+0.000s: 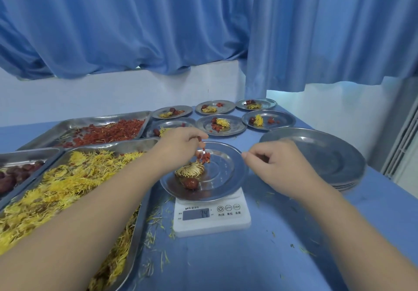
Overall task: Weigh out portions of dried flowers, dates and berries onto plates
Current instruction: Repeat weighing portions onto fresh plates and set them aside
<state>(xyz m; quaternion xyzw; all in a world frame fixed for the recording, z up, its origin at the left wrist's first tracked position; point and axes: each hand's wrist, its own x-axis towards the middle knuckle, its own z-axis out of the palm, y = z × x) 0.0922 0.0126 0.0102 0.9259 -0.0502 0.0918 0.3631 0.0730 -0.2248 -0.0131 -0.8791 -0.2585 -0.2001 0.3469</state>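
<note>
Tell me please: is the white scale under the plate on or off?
On. The display of the scale shows dark digits, somewhat blurred, with the plate resting on top.

At frame centre a steel plate sits on the white scale, holding one dried flower, one date and a few red berries. Six filled plates lie behind.

Pleated blue fabric curtains hang across the back above a plain white wall. A smooth blue counter stands against it, under cool, even light.
</note>
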